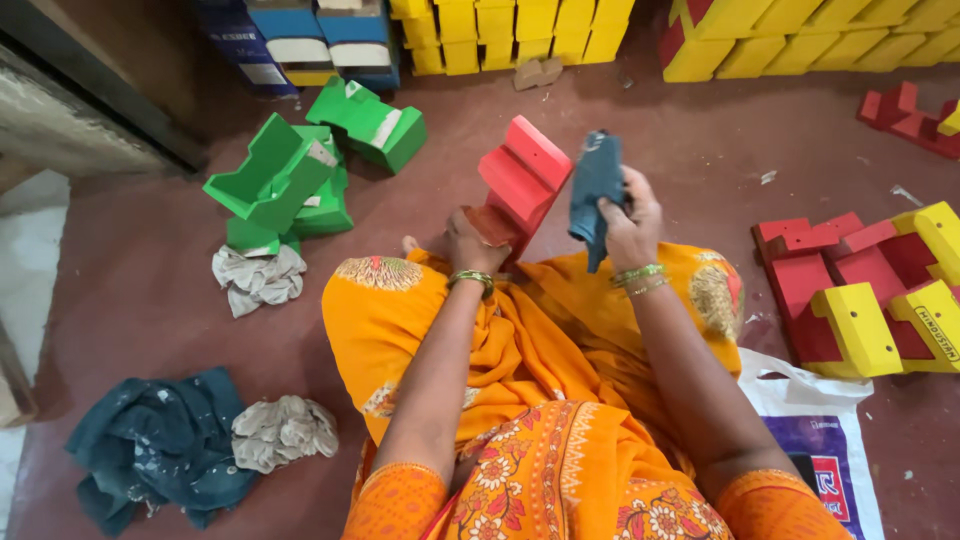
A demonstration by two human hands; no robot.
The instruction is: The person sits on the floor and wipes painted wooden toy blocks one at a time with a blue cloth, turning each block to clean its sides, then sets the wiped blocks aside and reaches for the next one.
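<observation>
I sit on the floor in orange clothing. My left hand point(470, 243) grips the lower end of a red stepped wooden block point(525, 175), holding it upright in front of my knees. Just to the right of the block, my right hand point(630, 215) is closed around a bunched dark blue cloth point(596, 185), which hangs close beside the block's right face. Both wrists carry green bangles.
Green blocks point(300, 170) and a pale rag point(258, 278) lie to the left. A teal cloth point(155, 445) and another rag point(282, 430) sit near left. Red and yellow blocks point(865, 290) are at right, yellow stacks point(510, 30) behind, a plastic bag point(825, 440) near right.
</observation>
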